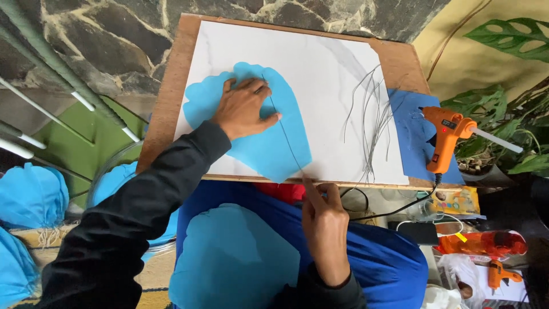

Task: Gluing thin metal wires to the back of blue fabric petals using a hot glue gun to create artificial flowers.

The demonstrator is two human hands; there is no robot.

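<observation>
A scalloped, petal-shaped piece of light blue foam sheet (269,143) lies left of centre on a white marble-patterned board (326,68), its narrow end at the board's near edge. A thin grey wire (284,134) runs down the petal's middle. The left hand (245,107) presses flat on the petal's upper part, fingers spread wide, thumb touching the wire. The right hand (325,226), in the lower centre of the frame, pinches the wire's lower end between thumb and forefinger at the board's edge. To the right on the board lies a loose bundle of grey wires (372,120). Further right, an orange glue gun (446,140) stands on a darker blue sheet (413,143). A second blue petal piece (229,257) rests on the person's lap.
</observation>
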